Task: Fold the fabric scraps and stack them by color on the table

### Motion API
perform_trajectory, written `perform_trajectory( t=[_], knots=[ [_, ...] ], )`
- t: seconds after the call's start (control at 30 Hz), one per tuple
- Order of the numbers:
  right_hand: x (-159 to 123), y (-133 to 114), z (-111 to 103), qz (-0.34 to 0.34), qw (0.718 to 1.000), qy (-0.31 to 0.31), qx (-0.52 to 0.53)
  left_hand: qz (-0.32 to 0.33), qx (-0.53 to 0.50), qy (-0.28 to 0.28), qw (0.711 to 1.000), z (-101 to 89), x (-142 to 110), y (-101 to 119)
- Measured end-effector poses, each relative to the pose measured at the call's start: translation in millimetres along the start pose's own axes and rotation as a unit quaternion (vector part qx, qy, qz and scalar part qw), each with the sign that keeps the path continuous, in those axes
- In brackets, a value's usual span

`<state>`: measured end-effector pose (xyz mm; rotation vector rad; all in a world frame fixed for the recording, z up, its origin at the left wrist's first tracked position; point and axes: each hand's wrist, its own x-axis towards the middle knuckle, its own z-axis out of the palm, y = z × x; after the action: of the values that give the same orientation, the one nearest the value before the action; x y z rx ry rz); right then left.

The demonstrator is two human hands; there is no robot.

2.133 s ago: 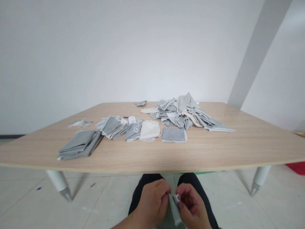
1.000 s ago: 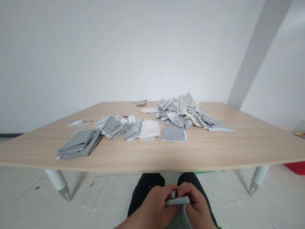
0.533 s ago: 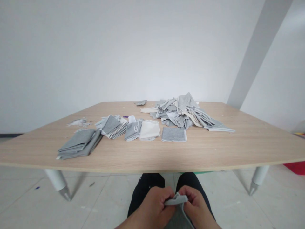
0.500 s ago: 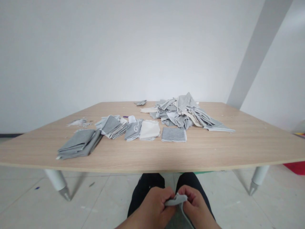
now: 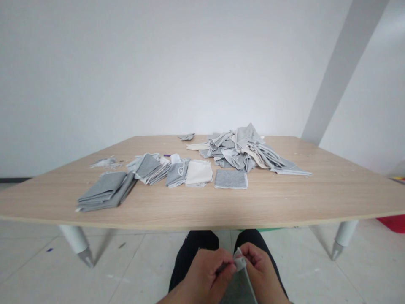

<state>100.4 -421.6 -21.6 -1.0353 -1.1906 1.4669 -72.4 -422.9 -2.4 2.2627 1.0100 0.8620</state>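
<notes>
My left hand (image 5: 204, 276) and my right hand (image 5: 262, 274) meet below the table's near edge, over my lap. Both pinch the top edge of a small grey cloth piece (image 5: 239, 276) that hangs down between them. The fingers of each hand are closed on the cloth. On the wooden table (image 5: 284, 198) lies a loose heap of grey and cream cloth pieces (image 5: 245, 152). In front of it lie a flat grey square (image 5: 231, 178), a cream folded piece (image 5: 199, 172) and a grey folded stack (image 5: 106, 191).
More folded grey pieces (image 5: 152, 168) and small scraps (image 5: 104, 162) lie left of centre; one scrap (image 5: 186, 136) lies at the far edge. White table legs (image 5: 77, 242) stand on a tiled floor. A red object (image 5: 394, 223) sits at the right edge.
The cloth's top edge was held level between both hands; now it is gathered into a narrow pinch between the fingertips. The hands stay in the same place.
</notes>
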Motion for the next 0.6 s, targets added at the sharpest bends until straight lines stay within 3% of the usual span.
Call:
perform_trajectory(
  t=[0.23, 0.5, 0.6],
  knots=[
    [-2.0, 1.6, -2.5, -0.055, 0.997, -0.010, -0.055, -0.017, 0.031, 0.012, 0.999, 3.9, 4.1, 2.5],
    [-4.0, 14.6, -8.7, -0.101, 0.993, -0.050, -0.032, -0.070, 0.021, 0.002, 0.997, 7.8, 3.4, -0.1],
    [-4.7, 14.0, -6.6, -0.092, 0.992, -0.034, -0.082, -0.071, 0.027, 0.001, 0.997, 7.0, 4.4, 0.7]
  ],
)
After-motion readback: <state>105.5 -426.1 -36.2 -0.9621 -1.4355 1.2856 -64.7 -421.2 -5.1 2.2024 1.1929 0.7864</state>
